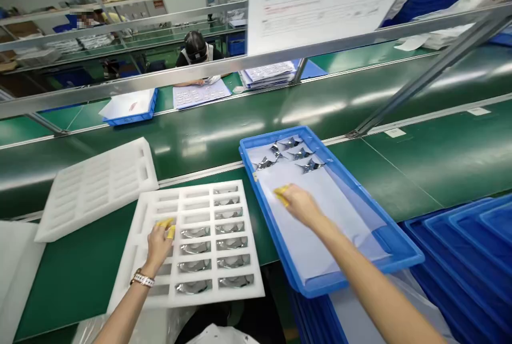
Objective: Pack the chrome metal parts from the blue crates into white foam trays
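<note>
My left hand (160, 241), with yellow finger covers and a bracelet at the wrist, is over the white foam tray (256, 285), its fingers bent down toward a slot; what they hold, if anything, is hidden. Shiny metal pieces (232, 242) lie in the slots of the tray's right column and the lower part of the column beside it. My right hand (298, 202), also with yellow finger covers, is above the paper-lined blue tray (276, 237), its fingers pressed together and blurred. Several curved shiny pieces (310, 165) lie at that tray's far end.
Another foam tray (100, 186) leans at the back left, against the conveyor edge. Stacked blue trays (460, 248) stand at the lower right. A metal frame bar (424, 66) slants at the right. Across the belt (216, 130) a person (196, 50) sits by a sheet of small parts.
</note>
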`<action>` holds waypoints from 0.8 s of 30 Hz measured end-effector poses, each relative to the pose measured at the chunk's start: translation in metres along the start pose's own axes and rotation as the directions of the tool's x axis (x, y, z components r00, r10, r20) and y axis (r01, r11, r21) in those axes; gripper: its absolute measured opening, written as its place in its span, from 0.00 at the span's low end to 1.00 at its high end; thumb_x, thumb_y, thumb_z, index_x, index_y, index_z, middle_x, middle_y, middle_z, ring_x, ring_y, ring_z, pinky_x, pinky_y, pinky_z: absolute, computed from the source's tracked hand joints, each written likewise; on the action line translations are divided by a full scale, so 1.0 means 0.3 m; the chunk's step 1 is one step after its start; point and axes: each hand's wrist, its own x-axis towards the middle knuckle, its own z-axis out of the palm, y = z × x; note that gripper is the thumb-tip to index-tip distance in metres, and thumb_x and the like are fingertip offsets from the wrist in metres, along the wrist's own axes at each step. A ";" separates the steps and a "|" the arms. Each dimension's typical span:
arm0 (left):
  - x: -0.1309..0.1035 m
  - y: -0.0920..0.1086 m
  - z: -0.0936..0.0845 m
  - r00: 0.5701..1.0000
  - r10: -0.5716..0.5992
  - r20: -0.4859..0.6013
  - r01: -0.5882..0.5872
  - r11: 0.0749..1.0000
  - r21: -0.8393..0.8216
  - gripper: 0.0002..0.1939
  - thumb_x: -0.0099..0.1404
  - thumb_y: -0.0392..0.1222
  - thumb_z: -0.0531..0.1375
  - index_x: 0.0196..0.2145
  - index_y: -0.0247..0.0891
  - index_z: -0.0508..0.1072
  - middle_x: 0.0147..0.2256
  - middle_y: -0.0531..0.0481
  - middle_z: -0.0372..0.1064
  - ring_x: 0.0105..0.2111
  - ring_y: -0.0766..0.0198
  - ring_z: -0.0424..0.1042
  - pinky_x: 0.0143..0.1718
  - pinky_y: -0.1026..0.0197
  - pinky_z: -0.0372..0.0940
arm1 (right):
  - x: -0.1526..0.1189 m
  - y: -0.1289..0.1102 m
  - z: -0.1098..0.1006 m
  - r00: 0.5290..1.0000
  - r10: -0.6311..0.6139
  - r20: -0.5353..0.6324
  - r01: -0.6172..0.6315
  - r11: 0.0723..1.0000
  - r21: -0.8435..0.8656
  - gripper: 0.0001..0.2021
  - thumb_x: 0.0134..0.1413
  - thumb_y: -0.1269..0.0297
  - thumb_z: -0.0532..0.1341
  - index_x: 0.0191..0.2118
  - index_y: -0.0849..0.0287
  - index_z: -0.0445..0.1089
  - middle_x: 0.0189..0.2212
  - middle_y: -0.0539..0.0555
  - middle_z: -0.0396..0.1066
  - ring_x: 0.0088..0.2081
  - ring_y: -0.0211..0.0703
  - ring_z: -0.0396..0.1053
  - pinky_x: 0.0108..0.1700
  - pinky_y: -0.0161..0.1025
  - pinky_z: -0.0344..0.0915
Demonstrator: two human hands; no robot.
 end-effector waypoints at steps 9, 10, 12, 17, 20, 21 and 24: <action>0.356 0.868 0.182 0.826 0.450 0.340 -0.483 0.876 0.014 0.12 0.70 0.42 0.56 0.46 0.41 0.78 0.43 0.46 0.79 0.44 0.57 0.75 0.51 0.53 0.65 | 0.061 0.676 -0.011 0.990 0.060 -0.129 -0.118 0.856 -0.503 0.15 0.63 0.78 0.51 0.41 0.63 0.76 0.43 0.64 0.74 0.49 0.56 0.63 0.39 0.45 0.52; 0.386 0.960 0.244 0.791 0.465 0.397 -0.529 0.847 0.062 0.11 0.69 0.42 0.58 0.45 0.41 0.78 0.44 0.45 0.78 0.45 0.56 0.75 0.52 0.53 0.63 | 0.080 0.711 0.004 0.993 0.027 -0.114 -0.082 0.857 -0.510 0.15 0.62 0.79 0.51 0.41 0.63 0.76 0.41 0.63 0.75 0.48 0.55 0.64 0.39 0.44 0.51; 0.439 1.103 0.373 0.757 0.418 0.503 -0.579 0.786 0.217 0.10 0.69 0.41 0.59 0.42 0.39 0.79 0.43 0.43 0.78 0.48 0.52 0.73 0.52 0.50 0.61 | 0.116 0.767 0.028 0.996 -0.009 -0.084 -0.034 0.866 -0.500 0.15 0.61 0.79 0.53 0.41 0.62 0.76 0.39 0.62 0.75 0.47 0.54 0.64 0.40 0.44 0.51; 0.531 1.252 0.597 0.785 0.178 0.593 -0.534 0.679 0.504 0.13 0.68 0.33 0.54 0.42 0.33 0.78 0.45 0.34 0.77 0.51 0.47 0.71 0.52 0.46 0.55 | 0.175 0.823 0.054 0.995 -0.103 -0.013 0.089 0.916 -0.391 0.11 0.58 0.78 0.57 0.35 0.65 0.78 0.34 0.66 0.75 0.46 0.58 0.67 0.43 0.49 0.56; 0.544 1.263 0.640 0.791 0.172 0.587 -0.535 0.659 0.529 0.13 0.67 0.32 0.54 0.42 0.32 0.78 0.43 0.33 0.77 0.49 0.44 0.72 0.51 0.43 0.54 | 0.181 0.824 0.061 0.994 -0.109 -0.010 0.097 0.921 -0.377 0.09 0.57 0.77 0.60 0.34 0.64 0.79 0.32 0.65 0.75 0.45 0.58 0.67 0.45 0.50 0.59; 0.544 1.258 0.649 0.795 0.168 0.583 -0.533 0.653 0.538 0.13 0.67 0.33 0.54 0.43 0.33 0.78 0.43 0.33 0.77 0.49 0.43 0.72 0.51 0.43 0.54 | 0.183 0.824 0.064 0.995 -0.103 -0.009 0.092 0.920 -0.382 0.08 0.56 0.76 0.61 0.34 0.63 0.79 0.32 0.64 0.76 0.46 0.58 0.67 0.45 0.50 0.60; 0.552 1.225 0.681 0.824 0.122 0.553 -0.493 0.635 0.595 0.14 0.69 0.34 0.51 0.46 0.34 0.76 0.41 0.35 0.78 0.48 0.44 0.74 0.51 0.44 0.54 | 0.194 0.832 0.075 0.996 -0.092 -0.002 0.084 0.914 -0.396 0.06 0.57 0.73 0.63 0.34 0.61 0.80 0.33 0.62 0.76 0.46 0.57 0.67 0.46 0.49 0.61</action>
